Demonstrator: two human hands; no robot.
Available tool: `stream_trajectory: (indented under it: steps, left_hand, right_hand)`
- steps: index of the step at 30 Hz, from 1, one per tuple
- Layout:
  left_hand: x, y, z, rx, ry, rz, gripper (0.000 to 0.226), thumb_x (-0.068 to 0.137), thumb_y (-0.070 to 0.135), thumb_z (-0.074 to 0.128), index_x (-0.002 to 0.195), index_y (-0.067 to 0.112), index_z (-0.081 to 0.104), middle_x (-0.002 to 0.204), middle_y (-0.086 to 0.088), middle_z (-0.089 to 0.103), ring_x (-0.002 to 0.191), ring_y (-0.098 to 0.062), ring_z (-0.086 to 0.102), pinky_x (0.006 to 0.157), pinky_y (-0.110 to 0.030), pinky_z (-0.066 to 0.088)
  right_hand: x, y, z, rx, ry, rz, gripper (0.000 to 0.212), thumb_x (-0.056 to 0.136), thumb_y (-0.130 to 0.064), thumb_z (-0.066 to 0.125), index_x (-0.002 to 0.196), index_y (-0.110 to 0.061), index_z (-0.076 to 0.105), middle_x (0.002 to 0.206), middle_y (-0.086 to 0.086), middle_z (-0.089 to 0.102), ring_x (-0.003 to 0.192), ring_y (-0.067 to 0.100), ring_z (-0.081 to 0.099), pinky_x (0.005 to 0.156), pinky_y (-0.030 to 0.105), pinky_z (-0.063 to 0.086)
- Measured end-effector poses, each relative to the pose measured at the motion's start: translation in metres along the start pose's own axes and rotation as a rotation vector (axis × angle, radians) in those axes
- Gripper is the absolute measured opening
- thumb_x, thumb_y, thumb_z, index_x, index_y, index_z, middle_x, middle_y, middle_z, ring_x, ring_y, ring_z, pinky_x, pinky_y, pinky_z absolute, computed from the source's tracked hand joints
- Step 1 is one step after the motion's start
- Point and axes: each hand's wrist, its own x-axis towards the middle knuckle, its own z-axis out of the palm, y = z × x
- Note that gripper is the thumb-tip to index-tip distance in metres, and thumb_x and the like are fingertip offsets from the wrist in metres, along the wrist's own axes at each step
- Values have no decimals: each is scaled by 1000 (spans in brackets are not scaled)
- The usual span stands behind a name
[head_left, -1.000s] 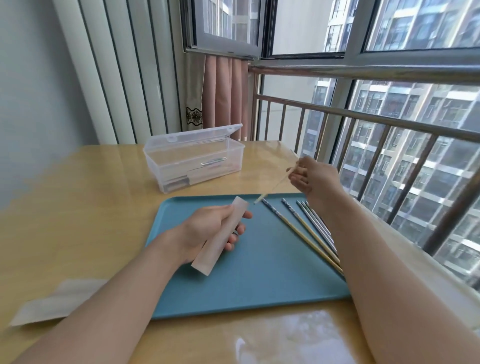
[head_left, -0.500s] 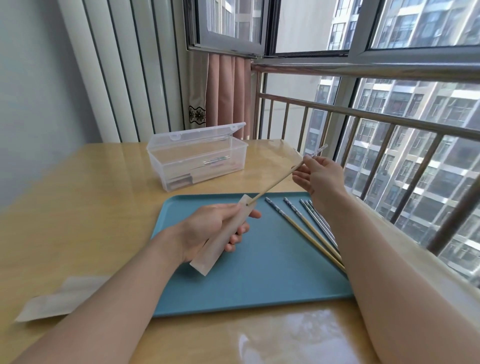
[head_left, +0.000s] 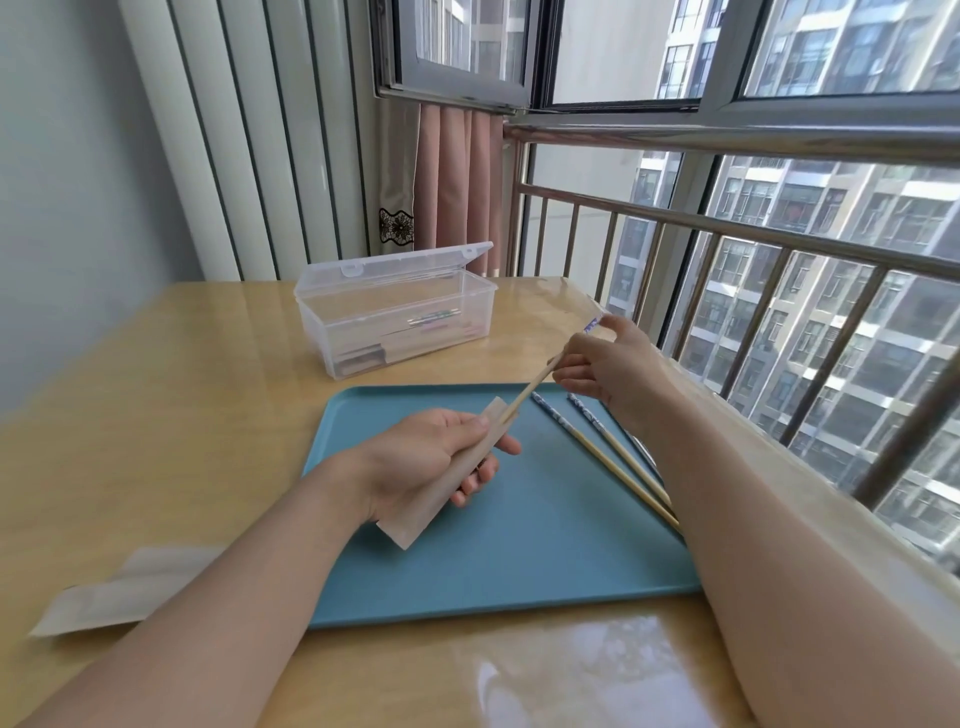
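Lying flat by the desk's near left edge is a loose wrapper. Past it sits a blue tray. Above the tray's middle the left grip curls round a tilted paper sleeve, its mouth pointing up and right. A chopstick pokes from that mouth, and the right grip pinches its patterned end above the tray's far right corner. More chopsticks lie along the tray's right edge. A clear box, lid up, stands near the desk's far edge.
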Motion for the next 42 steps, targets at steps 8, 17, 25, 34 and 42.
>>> stream_trajectory:
  steps: [8, 17, 25, 34, 42]
  left_hand:
    - [0, -1, -1, -1, 40, 14, 41, 110, 27, 33, 111, 3, 67, 66, -7, 62, 50, -13, 52, 48, -22, 46]
    - [-1, 1, -2, -35, 42, 12, 41, 110, 26, 33, 113, 3, 66, 65, -6, 61, 49, -11, 51, 46, -21, 45]
    - [0, 1, -3, -49, 78, 17, 41, 109, 30, 35, 115, 5, 67, 64, -2, 59, 49, -10, 48, 46, -19, 42]
    - [4, -2, -6, -51, 206, 44, 35, 106, 31, 45, 112, 6, 69, 68, 0, 59, 50, -10, 51, 47, -22, 46]
    - [3, -2, -4, 4, 148, 54, 33, 105, 31, 47, 111, 9, 70, 73, -1, 64, 57, -11, 55, 51, -22, 48]
  right_hand:
    - [-5, 3, -1, -234, 39, -58, 27, 95, -31, 68, 111, -9, 63, 89, 17, 74, 67, 24, 70, 63, 36, 63]
    - [-11, 2, 5, -323, -11, -113, 38, 101, -38, 58, 97, -2, 71, 77, 14, 73, 62, 22, 68, 57, 30, 58]
    - [-5, 4, -4, -492, 50, -133, 45, 98, -45, 59, 91, -2, 71, 73, 11, 73, 56, 18, 63, 53, 30, 52]
    - [-5, 6, -13, -1176, -313, 13, 30, 79, -37, 81, 67, -10, 74, 64, 3, 69, 62, 16, 57, 63, 28, 46]
    - [-8, -16, -28, 156, -193, -20, 13, 95, -6, 62, 99, 6, 64, 74, 13, 67, 51, 9, 52, 47, 14, 48]
